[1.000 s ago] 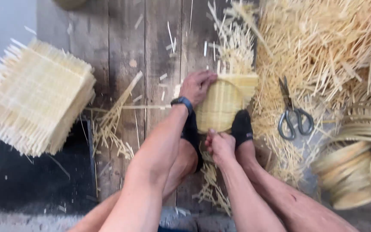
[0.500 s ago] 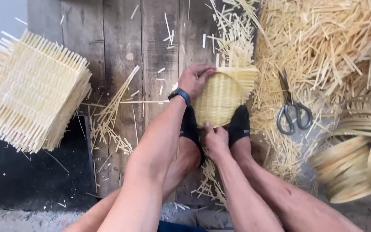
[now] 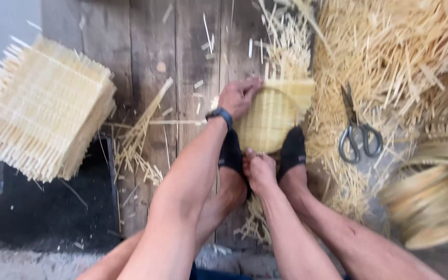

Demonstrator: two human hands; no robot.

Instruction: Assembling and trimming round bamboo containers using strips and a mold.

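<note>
Bamboo, pale yellow and woven into a round mat (image 3: 268, 122), lies on the grey wooden planks (image 3: 193, 46) in front of me, pinned at its near edge by my two feet in black socks (image 3: 291, 150). My left hand (image 3: 239, 96) rests on the mat's upper left rim, fingers curled over the edge and pressing on it; a dark watch (image 3: 220, 115) sits on that wrist. My right hand (image 3: 259, 171) is down at the mat's near edge between the feet, fingers bunched together, pinching at the rim, though I cannot tell exactly what strand it grips. Just right of the mat lie grey metal scissors (image 3: 358, 132) on a heap of loose straw-coloured splints (image 3: 390, 52). Further right sit coiled bamboo hoops (image 3: 431, 197). Well apart on the left stands a stack of square woven panels (image 3: 40, 106) with bristling edges.
</note>
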